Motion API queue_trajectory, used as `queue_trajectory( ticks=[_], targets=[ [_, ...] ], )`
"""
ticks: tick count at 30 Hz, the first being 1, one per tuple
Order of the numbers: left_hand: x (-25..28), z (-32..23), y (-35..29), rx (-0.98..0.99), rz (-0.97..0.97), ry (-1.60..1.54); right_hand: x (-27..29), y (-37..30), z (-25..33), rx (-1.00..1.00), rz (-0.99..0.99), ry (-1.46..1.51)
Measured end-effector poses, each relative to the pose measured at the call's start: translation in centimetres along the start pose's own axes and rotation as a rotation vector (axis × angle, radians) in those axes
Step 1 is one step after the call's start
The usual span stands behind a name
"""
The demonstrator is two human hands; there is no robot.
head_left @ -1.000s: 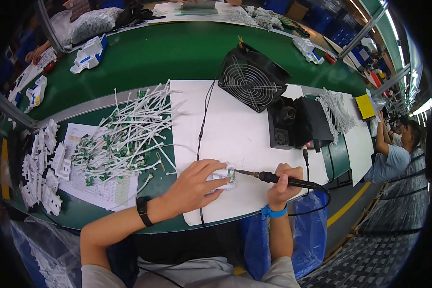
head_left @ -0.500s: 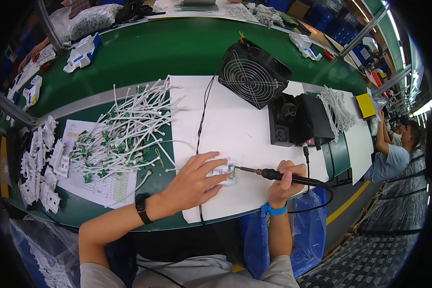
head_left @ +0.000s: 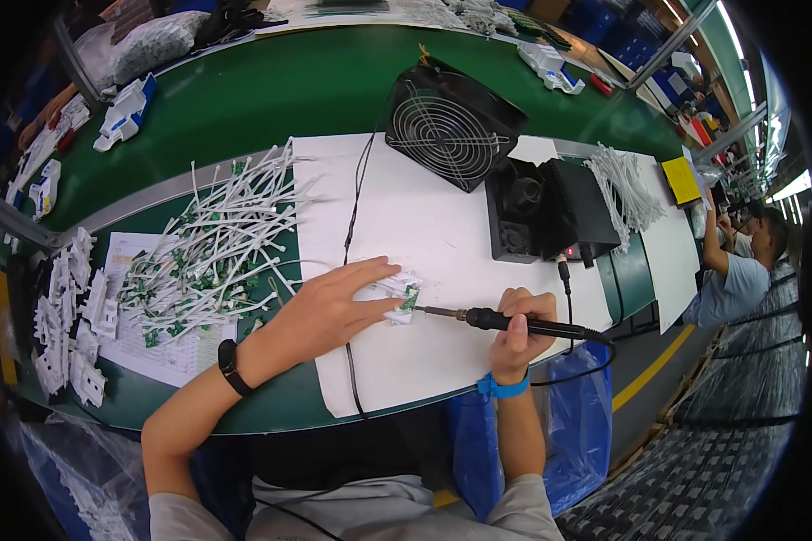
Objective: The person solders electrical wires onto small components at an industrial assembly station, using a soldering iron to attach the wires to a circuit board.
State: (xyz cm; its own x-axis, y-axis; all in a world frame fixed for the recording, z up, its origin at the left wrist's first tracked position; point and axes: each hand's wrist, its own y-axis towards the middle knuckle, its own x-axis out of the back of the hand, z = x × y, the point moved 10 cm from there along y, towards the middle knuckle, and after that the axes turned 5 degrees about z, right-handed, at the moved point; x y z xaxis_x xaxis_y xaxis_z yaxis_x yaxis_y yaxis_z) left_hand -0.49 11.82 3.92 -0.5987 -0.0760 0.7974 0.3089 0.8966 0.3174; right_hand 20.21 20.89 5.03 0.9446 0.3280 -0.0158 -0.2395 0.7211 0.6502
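Observation:
A small white plastic part (head_left: 405,318) with a green circuit board (head_left: 410,296) on it lies on the white sheet. My left hand (head_left: 334,307) holds it from the left, index finger along the far side and thumb along the near side; part of it is hidden under the fingers. My right hand (head_left: 521,335) is closed round the handle of a soldering iron (head_left: 489,319). The iron's thin tip reaches left to the edge of the circuit board; whether it touches is too small to tell.
Left are white cables with green boards (head_left: 216,243) on a printed sheet (head_left: 167,347), and stacked white housings (head_left: 68,316). Beyond my hands stand a black fan (head_left: 451,126) and a black soldering station (head_left: 582,207), beside bundled white cables (head_left: 624,189). A person (head_left: 735,284) sits at right.
The view has shifted slightly, moving the scene leftward. My left fingers have drawn closer together and uncover more of the circuit board. The soldering iron remains in my right hand, its tip still at the board.

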Motion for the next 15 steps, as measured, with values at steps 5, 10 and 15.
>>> queue_trajectory(
  ticks=[5,10,15],
  targets=[
    [-0.13,0.32,0.31,0.000,0.019,-0.046,-0.07,-0.24,-0.26,0.019,0.076,0.068],
    [-0.30,0.51,0.50,0.018,0.028,-0.073,-0.05,-0.19,-0.43,0.006,0.089,0.044],
    [-0.15,0.53,0.53,0.012,0.007,-0.075,-0.54,0.01,-0.39,-0.057,0.093,-0.023]
  ],
)
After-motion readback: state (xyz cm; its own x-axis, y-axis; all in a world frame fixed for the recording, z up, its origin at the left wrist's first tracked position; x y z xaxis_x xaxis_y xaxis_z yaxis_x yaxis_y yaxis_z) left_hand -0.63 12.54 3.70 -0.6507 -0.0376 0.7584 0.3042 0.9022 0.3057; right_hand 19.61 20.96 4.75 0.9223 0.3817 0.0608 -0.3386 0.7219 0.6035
